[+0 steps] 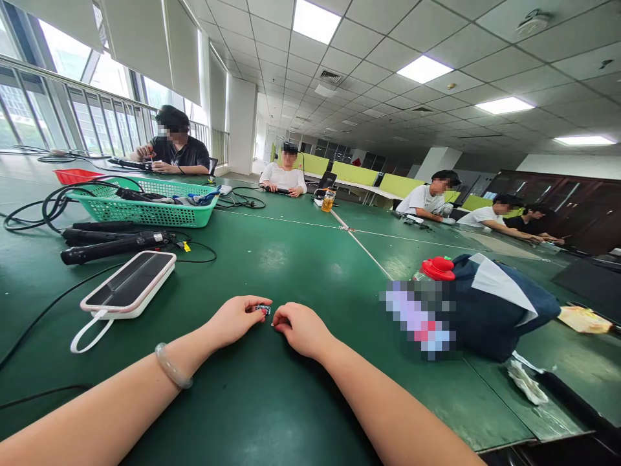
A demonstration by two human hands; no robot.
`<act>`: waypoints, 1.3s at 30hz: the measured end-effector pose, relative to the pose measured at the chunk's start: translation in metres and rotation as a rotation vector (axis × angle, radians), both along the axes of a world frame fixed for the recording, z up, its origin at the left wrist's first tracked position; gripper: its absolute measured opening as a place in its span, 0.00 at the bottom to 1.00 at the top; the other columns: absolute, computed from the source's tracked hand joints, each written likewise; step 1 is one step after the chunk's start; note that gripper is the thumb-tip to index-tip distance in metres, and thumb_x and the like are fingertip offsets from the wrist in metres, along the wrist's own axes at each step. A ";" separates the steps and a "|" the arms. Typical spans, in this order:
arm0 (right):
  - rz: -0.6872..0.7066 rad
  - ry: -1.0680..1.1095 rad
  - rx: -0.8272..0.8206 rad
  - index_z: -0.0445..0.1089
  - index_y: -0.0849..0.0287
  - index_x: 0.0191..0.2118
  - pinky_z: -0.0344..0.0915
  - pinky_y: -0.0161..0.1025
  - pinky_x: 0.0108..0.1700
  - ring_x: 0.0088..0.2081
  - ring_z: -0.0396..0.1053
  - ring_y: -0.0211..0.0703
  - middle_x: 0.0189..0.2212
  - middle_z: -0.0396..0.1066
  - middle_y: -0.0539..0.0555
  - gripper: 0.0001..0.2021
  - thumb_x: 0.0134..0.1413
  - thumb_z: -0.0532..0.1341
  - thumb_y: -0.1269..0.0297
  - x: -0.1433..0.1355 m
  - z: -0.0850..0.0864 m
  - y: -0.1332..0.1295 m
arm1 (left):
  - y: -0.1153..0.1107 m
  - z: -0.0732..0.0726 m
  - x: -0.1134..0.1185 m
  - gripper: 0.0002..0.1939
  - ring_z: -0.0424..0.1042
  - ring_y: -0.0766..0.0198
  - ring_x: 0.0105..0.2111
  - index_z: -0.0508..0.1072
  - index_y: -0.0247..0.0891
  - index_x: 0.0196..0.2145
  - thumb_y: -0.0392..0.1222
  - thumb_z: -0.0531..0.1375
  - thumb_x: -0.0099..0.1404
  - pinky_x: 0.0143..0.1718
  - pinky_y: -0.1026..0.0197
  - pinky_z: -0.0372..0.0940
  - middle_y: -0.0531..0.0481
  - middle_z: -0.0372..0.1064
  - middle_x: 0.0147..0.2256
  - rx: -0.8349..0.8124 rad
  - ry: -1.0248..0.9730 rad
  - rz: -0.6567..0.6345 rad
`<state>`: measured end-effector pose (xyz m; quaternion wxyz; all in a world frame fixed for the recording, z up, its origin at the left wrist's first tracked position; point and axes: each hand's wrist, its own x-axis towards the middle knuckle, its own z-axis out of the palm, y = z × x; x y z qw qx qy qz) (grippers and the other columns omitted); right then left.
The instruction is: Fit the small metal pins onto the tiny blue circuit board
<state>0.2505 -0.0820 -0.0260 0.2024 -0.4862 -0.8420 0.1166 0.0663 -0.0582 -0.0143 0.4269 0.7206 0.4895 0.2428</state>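
My left hand (pixel 239 319), with a pale bangle (pixel 173 366) on its wrist, pinches a small dark circuit board (pixel 263 310) between thumb and fingers. A bit of red and some pale marks show on the board. Close by on the right, my right hand (pixel 301 329) is closed, thumb against fingertips. A tiny pale speck shows at that pinch, too small to name. A short gap separates the two hands, both low over the green tabletop (pixel 272 259).
At left lie a phone (pixel 129 285) on a white power bank with a looped cable, black tool handles (pixel 114 246) and a green basket (pixel 150 213). To the right are a red-lidded bottle (pixel 436 268), a dark blue bag (pixel 504 298) and crumpled tissue (pixel 526 382). Several people sit around the table.
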 end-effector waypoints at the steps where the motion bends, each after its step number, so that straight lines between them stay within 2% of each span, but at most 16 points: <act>1: -0.020 0.002 0.001 0.68 0.56 0.32 0.58 0.32 0.36 0.33 0.64 0.35 0.30 0.67 0.48 0.04 0.50 0.60 0.73 0.001 -0.001 0.001 | 0.000 -0.001 0.000 0.25 0.69 0.60 0.32 0.69 0.35 0.48 0.49 0.54 0.54 0.33 0.62 0.61 0.50 0.72 0.30 0.006 -0.002 -0.006; 5: -0.119 -0.049 0.008 0.69 0.56 0.30 0.59 0.34 0.35 0.33 0.65 0.37 0.30 0.68 0.49 0.01 0.52 0.61 0.68 0.004 -0.002 0.005 | 0.002 -0.004 -0.002 0.26 0.69 0.59 0.35 0.69 0.36 0.48 0.51 0.55 0.54 0.36 0.61 0.62 0.49 0.72 0.33 0.029 -0.004 -0.039; 9: -0.135 -0.094 0.019 0.70 0.57 0.29 0.59 0.35 0.36 0.33 0.65 0.39 0.30 0.68 0.50 0.04 0.53 0.60 0.68 0.004 -0.001 0.005 | 0.003 -0.005 -0.002 0.26 0.68 0.60 0.35 0.69 0.36 0.48 0.51 0.57 0.54 0.38 0.62 0.61 0.49 0.72 0.35 0.022 -0.016 -0.065; 15: -0.226 0.073 0.096 0.69 0.58 0.30 0.59 0.34 0.37 0.34 0.64 0.38 0.30 0.67 0.50 0.06 0.55 0.57 0.71 0.002 0.007 0.000 | -0.002 0.001 0.000 0.21 0.67 0.61 0.31 0.72 0.38 0.43 0.50 0.57 0.53 0.33 0.63 0.60 0.51 0.70 0.29 0.025 0.022 -0.060; 22: -0.125 0.153 0.141 0.68 0.57 0.31 0.60 0.34 0.39 0.35 0.64 0.37 0.32 0.68 0.50 0.05 0.56 0.57 0.71 -0.010 0.013 -0.009 | -0.006 0.006 0.003 0.18 0.66 0.61 0.32 0.74 0.40 0.39 0.50 0.57 0.53 0.34 0.63 0.59 0.52 0.70 0.30 0.074 0.062 -0.113; 30: -0.111 0.140 0.130 0.69 0.58 0.30 0.60 0.34 0.39 0.35 0.65 0.38 0.30 0.69 0.50 0.05 0.54 0.58 0.72 -0.011 0.014 -0.010 | -0.008 0.006 0.004 0.15 0.66 0.61 0.32 0.74 0.40 0.38 0.47 0.57 0.54 0.35 0.63 0.59 0.53 0.71 0.31 0.074 0.035 -0.125; 34: -0.096 0.132 0.147 0.70 0.57 0.31 0.60 0.34 0.39 0.36 0.65 0.38 0.31 0.69 0.50 0.04 0.54 0.58 0.70 -0.010 0.013 -0.011 | -0.007 0.005 0.004 0.16 0.67 0.61 0.33 0.74 0.40 0.39 0.47 0.56 0.54 0.36 0.63 0.60 0.53 0.71 0.32 0.064 0.013 -0.131; 39: -0.103 0.168 0.166 0.69 0.57 0.34 0.60 0.34 0.39 0.36 0.65 0.37 0.32 0.69 0.50 0.02 0.54 0.59 0.68 -0.007 0.012 -0.010 | -0.005 0.005 0.003 0.21 0.68 0.57 0.40 0.73 0.37 0.43 0.49 0.56 0.55 0.41 0.61 0.61 0.50 0.73 0.38 0.007 -0.094 -0.150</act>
